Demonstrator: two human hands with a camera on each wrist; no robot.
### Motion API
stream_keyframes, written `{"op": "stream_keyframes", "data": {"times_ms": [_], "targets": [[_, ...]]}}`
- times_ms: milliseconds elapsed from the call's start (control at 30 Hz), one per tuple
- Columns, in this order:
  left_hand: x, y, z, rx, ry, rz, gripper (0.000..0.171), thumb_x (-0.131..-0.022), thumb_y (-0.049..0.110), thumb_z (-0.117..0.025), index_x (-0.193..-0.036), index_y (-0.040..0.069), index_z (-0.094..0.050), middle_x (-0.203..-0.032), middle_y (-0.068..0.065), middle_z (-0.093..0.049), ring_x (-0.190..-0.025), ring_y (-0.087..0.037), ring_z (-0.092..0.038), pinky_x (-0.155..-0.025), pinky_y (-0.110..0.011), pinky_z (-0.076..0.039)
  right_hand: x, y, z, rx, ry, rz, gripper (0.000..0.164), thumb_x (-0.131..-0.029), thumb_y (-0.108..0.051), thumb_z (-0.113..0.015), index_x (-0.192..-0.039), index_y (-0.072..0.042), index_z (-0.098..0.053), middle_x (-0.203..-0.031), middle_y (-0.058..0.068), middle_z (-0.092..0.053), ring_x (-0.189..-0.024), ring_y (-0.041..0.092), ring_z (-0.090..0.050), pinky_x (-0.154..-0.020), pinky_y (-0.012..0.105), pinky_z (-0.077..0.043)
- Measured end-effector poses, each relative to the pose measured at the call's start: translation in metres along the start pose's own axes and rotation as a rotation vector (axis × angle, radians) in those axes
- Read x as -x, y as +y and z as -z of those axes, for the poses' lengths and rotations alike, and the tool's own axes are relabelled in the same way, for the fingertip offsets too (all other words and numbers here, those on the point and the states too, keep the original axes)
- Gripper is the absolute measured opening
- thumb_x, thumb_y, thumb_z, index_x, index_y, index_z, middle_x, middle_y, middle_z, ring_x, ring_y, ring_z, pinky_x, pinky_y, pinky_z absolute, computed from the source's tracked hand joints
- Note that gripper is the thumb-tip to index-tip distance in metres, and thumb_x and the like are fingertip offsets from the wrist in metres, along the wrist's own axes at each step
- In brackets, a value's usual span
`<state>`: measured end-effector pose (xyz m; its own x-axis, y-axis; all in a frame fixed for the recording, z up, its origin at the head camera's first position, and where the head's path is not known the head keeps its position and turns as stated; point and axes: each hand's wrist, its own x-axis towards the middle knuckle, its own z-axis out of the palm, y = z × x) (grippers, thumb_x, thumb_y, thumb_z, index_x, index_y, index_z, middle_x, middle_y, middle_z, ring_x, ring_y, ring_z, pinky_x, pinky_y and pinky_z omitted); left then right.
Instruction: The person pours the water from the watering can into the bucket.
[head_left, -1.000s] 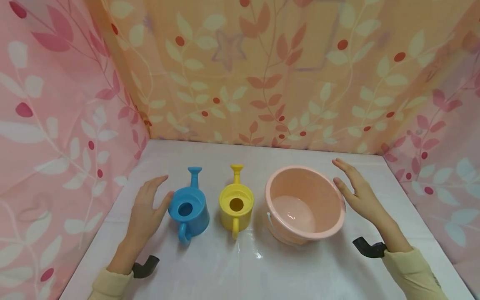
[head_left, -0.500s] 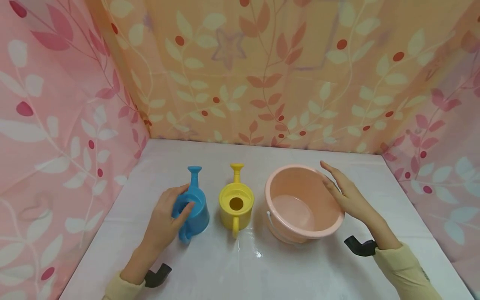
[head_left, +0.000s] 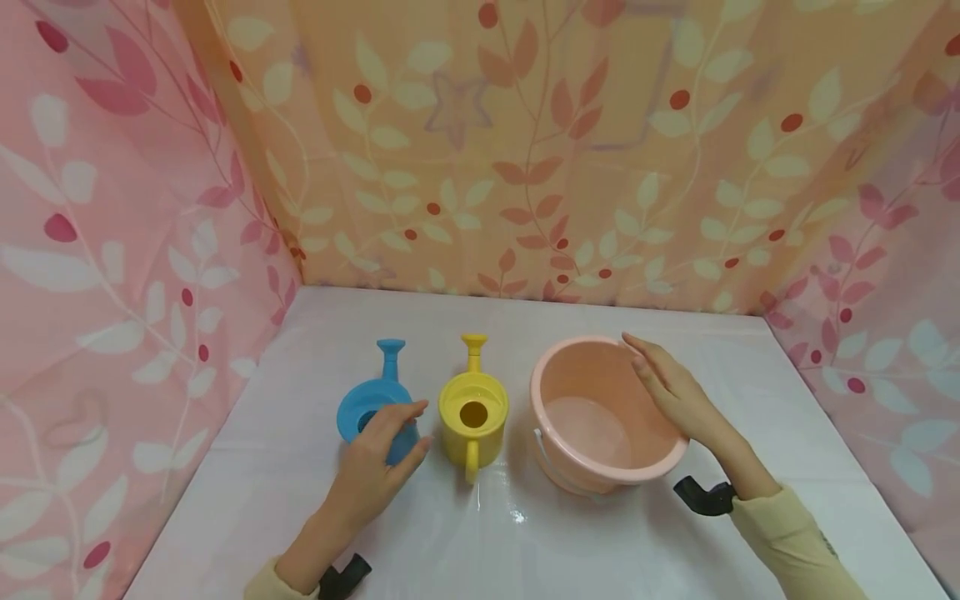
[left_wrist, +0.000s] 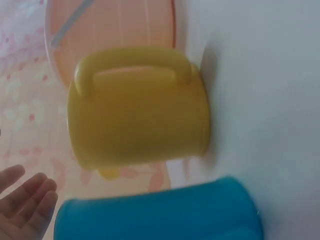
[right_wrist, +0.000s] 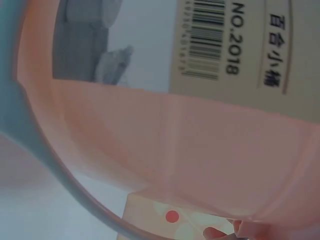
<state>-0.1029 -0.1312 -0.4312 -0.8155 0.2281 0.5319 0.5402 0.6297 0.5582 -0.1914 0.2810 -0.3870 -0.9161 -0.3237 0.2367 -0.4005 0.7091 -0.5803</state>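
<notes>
My left hand (head_left: 378,458) hovers over the near right part of the blue watering can (head_left: 367,398), hiding its handle. Its fingers extend toward the yellow watering can (head_left: 473,408), apart from it. In the left wrist view the relaxed fingers (left_wrist: 35,205) hold nothing, with the yellow can's body and looped handle beyond. My right hand (head_left: 678,400) lies along the right rim of the pink bucket (head_left: 551,454), fingers mostly straight; firm contact is hard to tell. The right wrist view shows the bucket's labelled side (right_wrist: 200,145) close up, and a few fingertips at the bottom edge.
All three vessels stand upright in a row on the white-covered table (head_left: 450,550). Pink (head_left: 112,250) and orange (head_left: 465,167) patterned cloths wall in the left side and back. A thin pale-blue bucket handle (right_wrist: 75,187) hangs down the bucket's side.
My left hand has swept rightward from beside the blue watering can to over it, near the yellow one. My right hand has shifted left onto the bucket's rim. The vessels stay put.
</notes>
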Motion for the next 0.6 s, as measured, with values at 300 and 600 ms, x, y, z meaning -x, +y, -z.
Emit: {"op": "stream_keyframes", "data": {"times_ms": [300,600], "targets": [[0.007,0.011,-0.019,0.098,-0.074,0.112,0.037,-0.087,0.027,-0.065,-0.120,0.013,-0.056,-0.112,0.001,-0.060,-0.096,-0.010,-0.058,-0.079,-0.030,-0.053,0.001,-0.001,-0.003,0.011,0.027,0.003,0.043,-0.101,-0.027,-0.038,-0.141,-0.013,-0.038,-0.141,0.016,-0.040,-0.129,0.038,-0.037,-0.099,0.061,-0.030],[0.010,0.017,-0.035,0.159,-0.152,0.209,0.031,-0.089,0.032,-0.063,-0.115,0.016,-0.056,-0.109,0.004,-0.060,-0.095,-0.013,-0.058,-0.080,-0.027,-0.052,0.001,0.000,-0.004,0.003,0.042,0.015,0.041,-0.101,-0.025,-0.039,-0.139,-0.010,-0.040,-0.140,0.015,-0.042,-0.128,0.038,-0.038,-0.099,0.060,-0.031]]}}
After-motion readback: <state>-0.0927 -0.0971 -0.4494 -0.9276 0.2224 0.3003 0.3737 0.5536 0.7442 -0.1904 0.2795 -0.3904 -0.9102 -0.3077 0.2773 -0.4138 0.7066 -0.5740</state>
